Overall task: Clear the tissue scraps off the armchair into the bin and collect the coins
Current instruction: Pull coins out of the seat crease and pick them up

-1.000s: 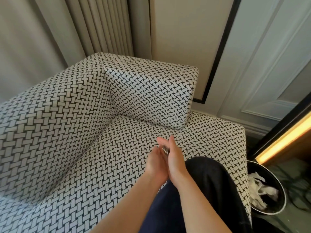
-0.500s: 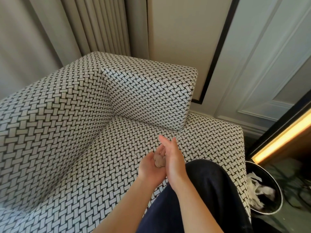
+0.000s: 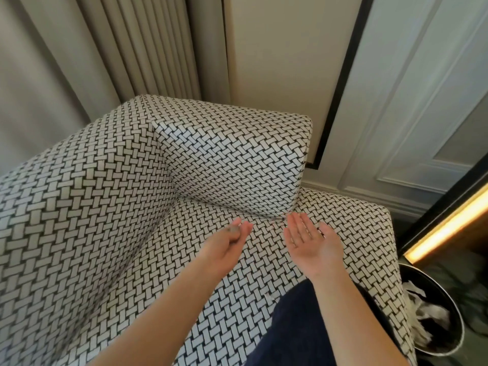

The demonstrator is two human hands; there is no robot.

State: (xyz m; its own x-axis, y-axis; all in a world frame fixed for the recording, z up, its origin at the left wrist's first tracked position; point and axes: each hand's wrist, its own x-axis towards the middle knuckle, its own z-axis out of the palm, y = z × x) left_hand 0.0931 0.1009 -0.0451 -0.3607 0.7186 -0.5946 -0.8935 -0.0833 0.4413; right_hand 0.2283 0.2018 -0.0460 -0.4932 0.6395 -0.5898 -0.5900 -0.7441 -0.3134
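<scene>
Something small and grey, likely the round metal coins (image 3: 233, 229), is seen blurred in the curled fingers of the left hand (image 3: 227, 245); what it is cannot be told for sure. That hand is closed loosely around it. The right hand (image 3: 311, 240) is held flat and wide open, palm up, with nothing in it. Both hands are held apart above the seat of the black-and-white woven-pattern armchair (image 3: 111, 207). White crumpled tissue scraps (image 3: 427, 315) are seen inside the round black bin (image 3: 458, 336), which stands on the floor just beside the armchair's right edge. A dark blue trouser leg (image 3: 298, 331) is seen below the right arm.
</scene>
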